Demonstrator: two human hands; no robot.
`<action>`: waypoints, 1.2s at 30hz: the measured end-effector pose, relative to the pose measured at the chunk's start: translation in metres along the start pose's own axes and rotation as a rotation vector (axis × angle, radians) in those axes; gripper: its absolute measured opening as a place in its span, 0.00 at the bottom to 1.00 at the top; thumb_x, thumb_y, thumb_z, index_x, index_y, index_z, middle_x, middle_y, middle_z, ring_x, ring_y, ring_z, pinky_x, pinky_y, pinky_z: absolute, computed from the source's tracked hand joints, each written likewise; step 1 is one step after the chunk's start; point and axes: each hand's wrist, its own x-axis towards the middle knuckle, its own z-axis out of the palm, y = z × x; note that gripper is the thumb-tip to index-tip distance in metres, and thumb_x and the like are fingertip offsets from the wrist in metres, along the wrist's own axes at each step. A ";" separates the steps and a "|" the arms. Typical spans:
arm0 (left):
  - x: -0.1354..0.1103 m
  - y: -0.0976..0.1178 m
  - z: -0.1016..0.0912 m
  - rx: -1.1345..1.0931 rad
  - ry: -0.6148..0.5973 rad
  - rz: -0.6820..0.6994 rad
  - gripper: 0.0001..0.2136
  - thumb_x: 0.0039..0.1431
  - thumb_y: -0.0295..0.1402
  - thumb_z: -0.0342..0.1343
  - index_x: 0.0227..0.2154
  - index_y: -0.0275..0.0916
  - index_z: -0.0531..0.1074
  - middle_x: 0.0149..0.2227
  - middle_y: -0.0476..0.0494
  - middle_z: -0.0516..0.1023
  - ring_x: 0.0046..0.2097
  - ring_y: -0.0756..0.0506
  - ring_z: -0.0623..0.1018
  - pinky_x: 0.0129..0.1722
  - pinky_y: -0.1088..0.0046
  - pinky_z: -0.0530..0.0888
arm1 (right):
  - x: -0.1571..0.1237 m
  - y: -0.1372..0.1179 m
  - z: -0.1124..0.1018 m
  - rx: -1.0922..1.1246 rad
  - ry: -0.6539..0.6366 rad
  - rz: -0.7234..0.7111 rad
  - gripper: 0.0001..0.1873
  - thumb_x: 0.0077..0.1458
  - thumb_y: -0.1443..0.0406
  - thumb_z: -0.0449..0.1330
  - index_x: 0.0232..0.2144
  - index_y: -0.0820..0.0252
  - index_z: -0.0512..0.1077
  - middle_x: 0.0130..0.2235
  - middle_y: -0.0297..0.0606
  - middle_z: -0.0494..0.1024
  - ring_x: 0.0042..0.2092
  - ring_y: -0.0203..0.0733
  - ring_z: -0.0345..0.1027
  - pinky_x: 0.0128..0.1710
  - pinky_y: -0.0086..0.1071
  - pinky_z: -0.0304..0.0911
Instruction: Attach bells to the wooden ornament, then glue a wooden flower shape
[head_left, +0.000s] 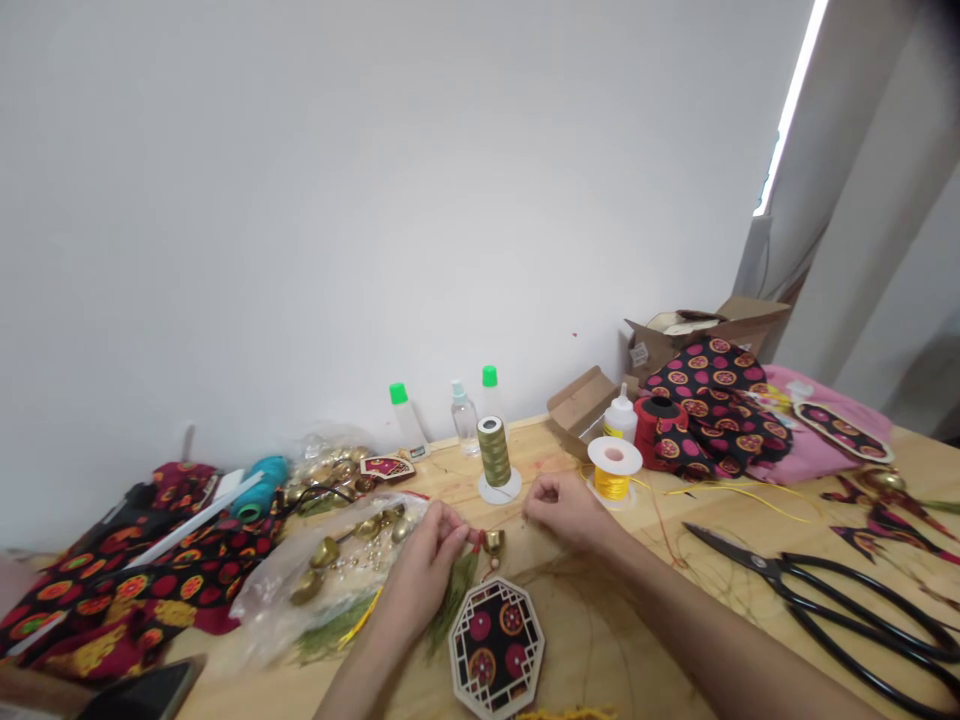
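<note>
My left hand pinches a red cord beside a small brass bell. Under the bell, a bead and a short cord lead to an octagonal wooden pendant with dark patterned fabric inside a lattice frame. Green tassel threads lie by that hand. Fingers curled together, my right hand is just in front of the olive thread spool. Whatever it grips, perhaps a fine thread, is too small to make out.
Large black scissors lie at right. A yellow cord spool, glue bottle and red thread cone stand behind my right hand. Left are a plastic bag of bells and patterned fabric. Green-capped bottles line the wall.
</note>
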 end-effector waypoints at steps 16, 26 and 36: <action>-0.003 0.006 0.004 -0.200 -0.140 -0.155 0.13 0.49 0.45 0.48 0.25 0.40 0.57 0.22 0.55 0.64 0.22 0.53 0.62 0.16 0.81 0.58 | -0.007 0.004 0.001 0.690 -0.412 -0.023 0.03 0.34 0.73 0.54 0.14 0.66 0.67 0.28 0.35 0.73 0.25 0.29 0.61 0.24 0.23 0.55; 0.002 0.005 -0.003 -0.097 0.000 0.025 0.08 0.50 0.37 0.50 0.23 0.39 0.62 0.36 0.43 0.73 0.38 0.45 0.71 0.37 0.71 0.64 | -0.010 -0.002 0.004 0.643 -0.412 0.011 0.02 0.37 0.71 0.54 0.17 0.64 0.66 0.24 0.34 0.74 0.23 0.29 0.63 0.25 0.24 0.57; 0.001 0.005 -0.005 -0.067 0.044 -0.004 0.08 0.50 0.37 0.49 0.22 0.39 0.63 0.37 0.42 0.74 0.36 0.45 0.72 0.36 0.71 0.65 | -0.007 -0.002 0.009 0.524 -0.338 0.027 0.01 0.33 0.71 0.54 0.15 0.63 0.64 0.15 0.27 0.68 0.18 0.28 0.60 0.21 0.24 0.56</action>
